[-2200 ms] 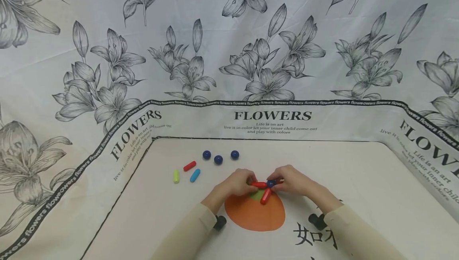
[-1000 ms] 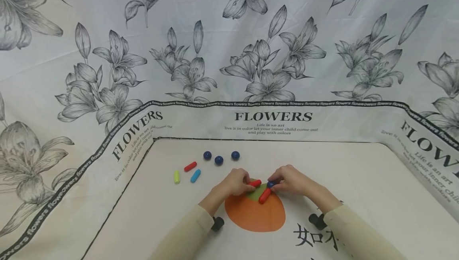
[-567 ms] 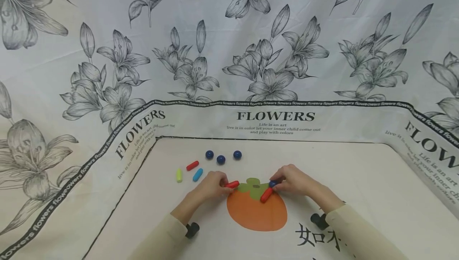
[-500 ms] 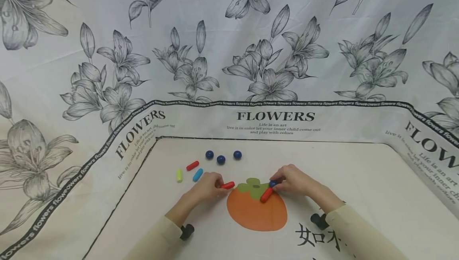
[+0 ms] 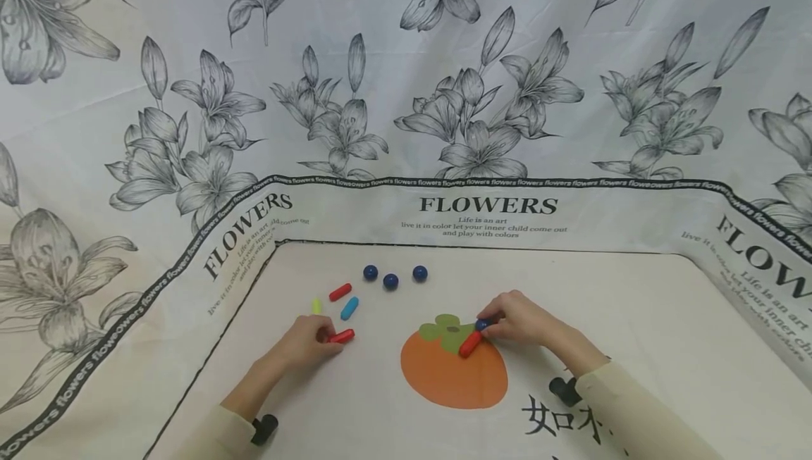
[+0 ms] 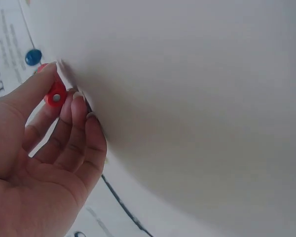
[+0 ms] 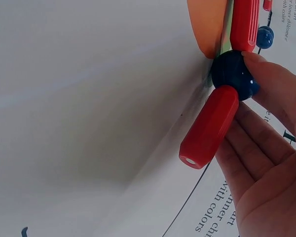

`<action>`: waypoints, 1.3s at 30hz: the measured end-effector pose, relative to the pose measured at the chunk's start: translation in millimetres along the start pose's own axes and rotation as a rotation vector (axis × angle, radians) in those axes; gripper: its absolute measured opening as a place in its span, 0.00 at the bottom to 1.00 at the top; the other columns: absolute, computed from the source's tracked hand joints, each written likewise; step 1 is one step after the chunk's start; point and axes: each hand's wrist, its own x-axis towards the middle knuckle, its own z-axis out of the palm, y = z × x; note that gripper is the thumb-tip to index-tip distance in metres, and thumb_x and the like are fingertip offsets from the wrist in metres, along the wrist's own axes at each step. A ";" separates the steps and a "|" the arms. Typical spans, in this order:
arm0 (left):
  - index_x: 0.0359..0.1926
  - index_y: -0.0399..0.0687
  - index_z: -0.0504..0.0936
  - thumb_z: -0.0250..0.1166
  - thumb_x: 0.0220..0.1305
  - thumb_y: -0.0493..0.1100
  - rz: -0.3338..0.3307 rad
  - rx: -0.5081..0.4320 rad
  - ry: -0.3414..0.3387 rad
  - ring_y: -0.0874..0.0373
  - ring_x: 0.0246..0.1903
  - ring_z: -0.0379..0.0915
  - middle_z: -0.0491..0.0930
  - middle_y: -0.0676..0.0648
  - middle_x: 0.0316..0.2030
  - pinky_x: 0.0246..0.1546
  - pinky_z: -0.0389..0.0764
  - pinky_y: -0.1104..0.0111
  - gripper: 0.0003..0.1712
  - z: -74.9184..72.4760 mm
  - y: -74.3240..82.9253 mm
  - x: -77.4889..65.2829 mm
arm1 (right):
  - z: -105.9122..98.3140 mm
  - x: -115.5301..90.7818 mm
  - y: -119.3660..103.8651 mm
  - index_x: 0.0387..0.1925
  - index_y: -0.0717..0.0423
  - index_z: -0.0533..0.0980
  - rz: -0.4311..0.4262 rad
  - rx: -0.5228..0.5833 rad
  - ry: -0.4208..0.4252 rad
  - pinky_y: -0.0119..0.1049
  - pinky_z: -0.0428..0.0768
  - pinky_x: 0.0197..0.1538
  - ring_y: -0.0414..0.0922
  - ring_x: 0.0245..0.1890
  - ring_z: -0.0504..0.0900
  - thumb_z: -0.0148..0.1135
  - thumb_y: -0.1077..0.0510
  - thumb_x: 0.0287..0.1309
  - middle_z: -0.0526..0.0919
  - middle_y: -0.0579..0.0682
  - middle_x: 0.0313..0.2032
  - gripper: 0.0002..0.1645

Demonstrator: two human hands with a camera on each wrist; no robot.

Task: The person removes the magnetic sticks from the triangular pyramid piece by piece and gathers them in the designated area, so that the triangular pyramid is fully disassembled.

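My left hand point(image 5: 306, 344) pinches a red magnetic rod point(image 5: 343, 337) between thumb and fingers, low over the table left of the printed persimmon. The left wrist view shows this rod's end with a small metal disc point(image 6: 56, 98). Over the persimmon's right side, my right hand point(image 5: 521, 320) grips a dark blue magnetic ball point(image 7: 232, 74) with thumb and fingers. Two red rods stick to that ball: one point(image 5: 470, 344) points toward the persimmon, and the other point(image 7: 208, 127) lies along the fingers, hidden by the hand in the head view.
Three blue balls point(image 5: 390, 282) lie at the back left of the table. Closer to my left hand are a loose red rod point(image 5: 340, 292), a light blue rod point(image 5: 349, 308) and a yellow rod point(image 5: 316, 306) partly covered by that hand. A floral cloth point(image 5: 482, 108) hangs behind.
My left hand has drawn its red rod away from the ball and carried it left, beside the loose rods. The right hand stays in place with the ball and its rods.
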 end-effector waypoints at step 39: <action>0.45 0.43 0.84 0.76 0.61 0.44 0.084 -0.024 0.073 0.55 0.37 0.72 0.79 0.48 0.37 0.33 0.74 0.67 0.15 -42.5 -30.3 -3.3 | -0.8 -2.7 2.0 0.47 0.62 0.86 -0.056 0.014 -0.023 0.34 0.80 0.41 0.41 0.37 0.79 0.71 0.60 0.62 0.89 0.50 0.41 0.13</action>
